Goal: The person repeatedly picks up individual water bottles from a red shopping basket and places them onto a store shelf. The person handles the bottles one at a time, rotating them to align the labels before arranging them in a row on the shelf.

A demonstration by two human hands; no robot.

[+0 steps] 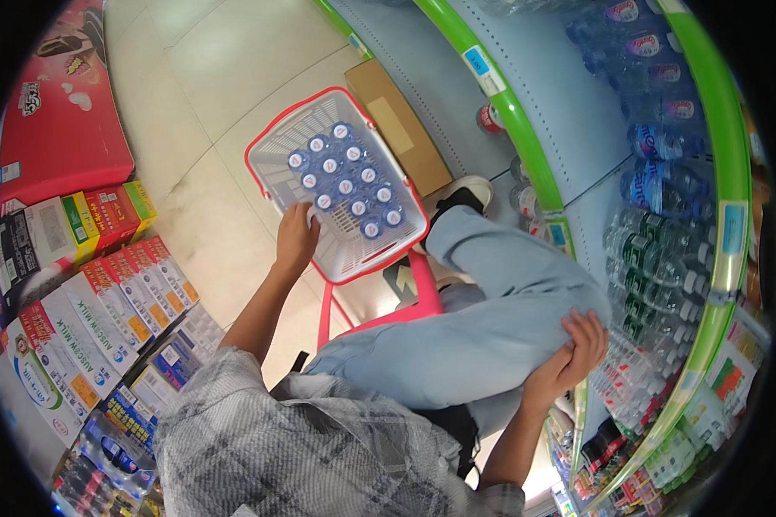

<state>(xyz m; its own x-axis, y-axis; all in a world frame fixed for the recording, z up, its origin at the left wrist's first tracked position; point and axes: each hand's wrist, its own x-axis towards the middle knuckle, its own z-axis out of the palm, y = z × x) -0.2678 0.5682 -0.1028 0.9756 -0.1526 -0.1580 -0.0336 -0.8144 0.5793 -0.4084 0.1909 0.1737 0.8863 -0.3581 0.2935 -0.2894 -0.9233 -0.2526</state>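
A white plastic shopping basket (276, 187) with a red rim stands in front of me. Upright water bottles (344, 187) with white caps fill much of it, in rows. My left hand (299, 234) is at the basket's near left side, its fingers bent over the edge; whether it grips anything is hidden. My right hand (575, 352) rests on my raised knee, in light blue jeans (452, 342), with no object seen in it. A pink stool (427, 284) is partly visible below the basket.
A cardboard box (398, 126) lies between the basket and the green-edged shelves (727, 239). Bottles lie on those shelves, among them blue-labelled ones (663, 187) and green-labelled ones (653, 239). On the left are stacked milk cartons (90, 329) and a red chest (64, 129).
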